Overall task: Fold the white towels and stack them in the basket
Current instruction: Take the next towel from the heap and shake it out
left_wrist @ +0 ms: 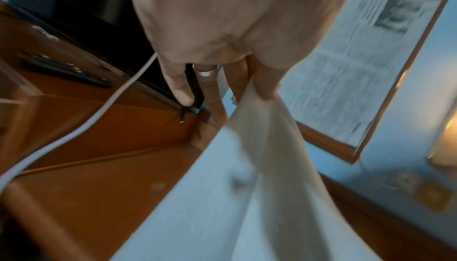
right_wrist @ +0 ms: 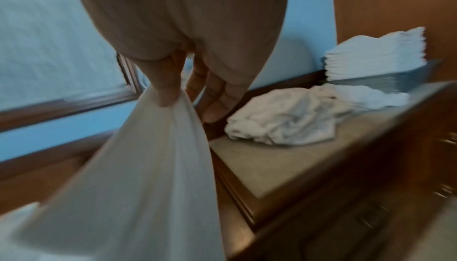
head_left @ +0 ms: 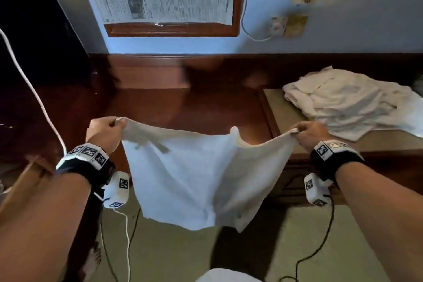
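Towel (head_left: 183, 174): showing white, shading pale blue on the left and grey-beige on the right. Heap of towels (head_left: 352, 101): showing off-white. Folded stack (right_wrist: 375, 58): showing bright white. Wall (head_left: 366, 30): showing light blue. Frame (head_left: 171, 30): showing reddish-brown wood around black-and-white newsprint. Tabletop (head_left: 206, 103): showing dark glossy red-brown. Wristbands (head_left: 87, 162): showing black, carrying white tags with black square patterns. Cable (head_left: 27, 80): showing white. Floor (head_left: 183, 254): showing dull olive-beige.

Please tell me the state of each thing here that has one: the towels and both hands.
Held towel: unfolded, hanging in the air between both hands.
Left hand: pinches one top corner.
Right hand: pinches the other top corner.
Towel pile: crumpled, unfolded, on the cabinet top.
Folded towels: neatly stacked.
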Tool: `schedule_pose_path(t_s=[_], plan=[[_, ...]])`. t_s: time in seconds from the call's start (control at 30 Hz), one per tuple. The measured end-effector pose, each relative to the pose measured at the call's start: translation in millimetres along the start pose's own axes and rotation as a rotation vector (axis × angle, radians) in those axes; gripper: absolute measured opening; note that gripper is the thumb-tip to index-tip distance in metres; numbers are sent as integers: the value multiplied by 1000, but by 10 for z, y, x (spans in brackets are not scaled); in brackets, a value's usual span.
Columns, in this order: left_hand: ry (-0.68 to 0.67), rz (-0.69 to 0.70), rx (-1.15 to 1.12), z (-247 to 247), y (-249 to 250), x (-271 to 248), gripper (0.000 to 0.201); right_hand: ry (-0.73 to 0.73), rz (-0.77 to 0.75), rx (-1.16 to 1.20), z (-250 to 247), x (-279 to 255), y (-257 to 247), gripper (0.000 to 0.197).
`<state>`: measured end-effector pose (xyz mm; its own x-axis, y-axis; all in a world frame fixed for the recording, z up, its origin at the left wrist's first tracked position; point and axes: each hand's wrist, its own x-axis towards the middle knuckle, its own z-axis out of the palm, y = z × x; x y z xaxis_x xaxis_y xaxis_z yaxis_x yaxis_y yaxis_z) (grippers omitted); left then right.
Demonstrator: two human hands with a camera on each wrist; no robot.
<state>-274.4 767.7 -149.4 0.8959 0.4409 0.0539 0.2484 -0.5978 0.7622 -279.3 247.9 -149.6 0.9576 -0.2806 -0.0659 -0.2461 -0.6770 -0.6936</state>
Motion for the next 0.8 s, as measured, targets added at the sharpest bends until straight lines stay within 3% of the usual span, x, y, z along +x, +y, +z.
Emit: schedule_pose_path(t_s=[0.07, 0.13, 0.2, 0.33, 0.4, 0.5, 0.57, 0.63, 0.7, 0.8], plan=[[-7, -113, 62, -4, -210, -89, 26, 93, 72, 20, 101, -137, 356, 37], [23, -214, 52, -20, -395, -188, 28, 135, 163, -9, 173, -273, 560, 16], [58, -284, 63, -92, -508, -263, 21, 224, 245, -28, 192, -369, 695, 16], [141, -390, 61, -177, -857, -130, 45, 416, 240, 4, 169, -410, 796, 20], [164, -410, 23, -141, -1068, 42, 47, 545, 213, 39, 155, -387, 768, 22], [338, -475, -163, -120, -971, 32, 48, 645, 247, 113, 181, -407, 621, 23], [302, -539, -235, 22, -1447, 251, 57, 614, 339, 190, 255, -412, 585, 25], [203, -609, -336, 87, -1497, 222, 62, 575, 455, 347, 338, -338, 630, 30], [101, -652, -516, 96, -1094, 25, 35, 550, 525, 468, 411, -184, 738, 23], [74, -692, -645, 122, -772, -34, 39, 557, 518, 626, 467, -12, 574, 13]])
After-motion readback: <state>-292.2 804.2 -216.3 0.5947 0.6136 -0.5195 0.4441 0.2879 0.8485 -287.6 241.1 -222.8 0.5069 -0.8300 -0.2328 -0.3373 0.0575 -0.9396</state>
